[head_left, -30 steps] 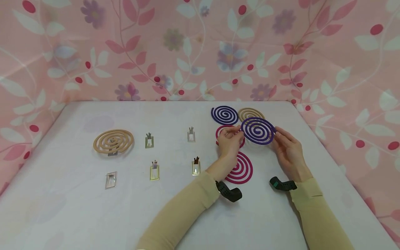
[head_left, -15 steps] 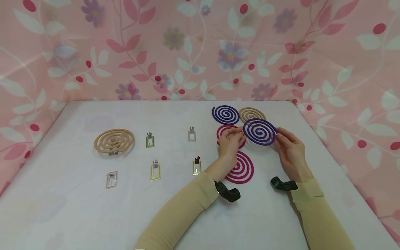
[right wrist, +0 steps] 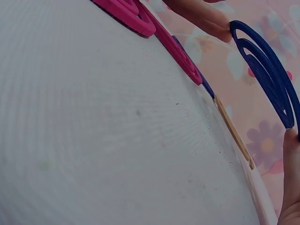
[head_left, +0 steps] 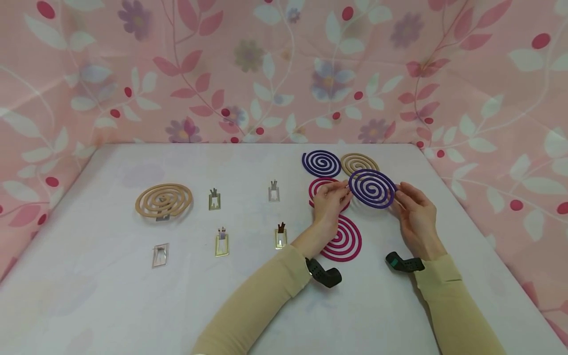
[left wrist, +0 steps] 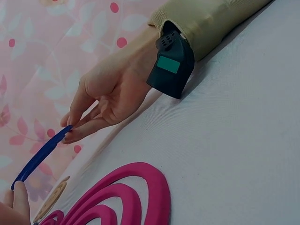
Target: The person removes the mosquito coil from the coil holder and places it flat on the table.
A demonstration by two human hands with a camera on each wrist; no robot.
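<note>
Both hands hold up a purple mosquito coil (head_left: 372, 189), tilted above the table. My left hand (head_left: 328, 204) pinches its left edge; my right hand (head_left: 416, 217) pinches the right edge between thumb and fingers. In the left wrist view the coil (left wrist: 41, 157) appears nearly edge-on. Below and around it lie another purple coil (head_left: 321, 163), a tan coil (head_left: 358, 157) partly covered by the held one, and two magenta coils. The nearer magenta coil (head_left: 340, 237) is partly behind my left wrist; my left hand hides much of the farther one (head_left: 317, 185).
At the left a tan coil (head_left: 163, 199) sits raised on a small metal stand (head_left: 163, 217). Several other metal stands lie across the left and middle of the white table (head_left: 111, 296), including one with a brown upright tab (head_left: 281, 228). A pink floral cloth (head_left: 248, 84) hangs behind.
Both hands and the held purple coil have shifted very slightly to the right. The whole head view has moved a little too. The grip on the coil looks the same.
</note>
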